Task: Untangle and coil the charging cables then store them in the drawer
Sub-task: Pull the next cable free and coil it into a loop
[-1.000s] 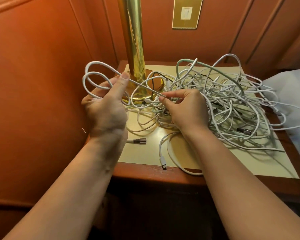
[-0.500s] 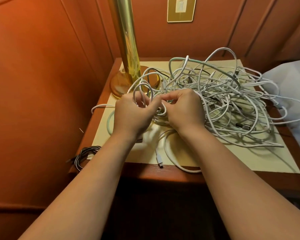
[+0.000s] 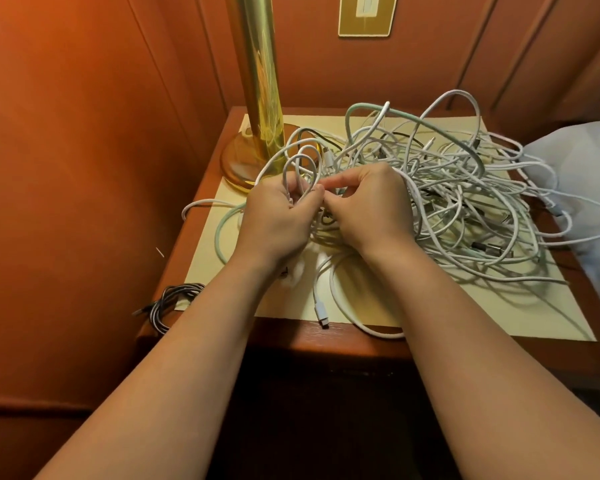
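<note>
Here, in the head view, the left hand [image 3: 278, 220] curls around several loops of white cable [image 3: 300, 168], while the right hand [image 3: 368, 209] pinches a strand just beside it, fingertips almost meeting. Both work at the left fringe of the tangled cables [image 3: 447, 188], which fill the nightstand [image 3: 291, 336] top toward its right edge. A brass lamp [image 3: 257, 98] stands at the far-left corner. A dark coiled cable [image 3: 174, 299] rests at the near-left corner.

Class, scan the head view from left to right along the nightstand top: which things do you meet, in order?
Dark coiled cable → brass lamp base → left hand → right hand → tangle of white cables → white fabric.
</note>
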{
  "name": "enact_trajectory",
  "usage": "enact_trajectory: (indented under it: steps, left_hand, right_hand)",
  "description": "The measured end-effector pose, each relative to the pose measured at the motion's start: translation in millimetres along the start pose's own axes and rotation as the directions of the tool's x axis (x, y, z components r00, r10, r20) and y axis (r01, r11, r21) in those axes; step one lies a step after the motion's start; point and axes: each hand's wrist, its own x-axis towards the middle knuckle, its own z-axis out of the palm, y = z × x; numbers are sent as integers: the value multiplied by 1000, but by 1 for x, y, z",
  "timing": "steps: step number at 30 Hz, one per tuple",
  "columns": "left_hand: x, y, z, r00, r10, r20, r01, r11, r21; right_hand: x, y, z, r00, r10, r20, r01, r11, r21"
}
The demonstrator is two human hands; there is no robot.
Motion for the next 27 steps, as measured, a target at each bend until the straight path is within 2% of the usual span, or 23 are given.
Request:
enact_trajectory:
  steps: [4, 9, 14, 17, 19, 21, 24, 27]
  left_hand:
    - [-2, 9, -7, 998, 58, -41, -59, 997, -46]
    - [2, 22, -27, 993, 55, -107, -80, 969, -236]
    - [0, 23, -41, 949, 79, -304, -158, 957, -243]
    - [4, 19, -37, 898, 7, -441, -117, 967, -225]
    - [8, 15, -34, 911, -31, -411, -72, 970, -234]
    - [11, 11, -31, 949, -43, -312, -35, 970, -240]
    - [11, 6, -21, 985, -4, -172, -36, 973, -228]
    - [8, 3, -8, 994, 8, -110, -25, 988, -152]
  right_hand:
    - [0, -3, -2, 1000, -4, -29, 4, 1000, -13]
    - [4, -3, -6, 997, 64, -52, -65, 998, -14]
    - [4, -3, -8, 994, 91, -51, -89, 995, 47]
    - [5, -2, -8, 991, 132, -13, -130, 986, 105]
    - [6, 1, -6, 988, 152, 1, -151, 979, 139]
    - [5, 5, -4, 986, 164, 1, -162, 973, 166]
    - [4, 7, -2, 987, 158, 0, -156, 973, 167]
    - [3, 8, -2, 993, 117, -19, -112, 979, 170]
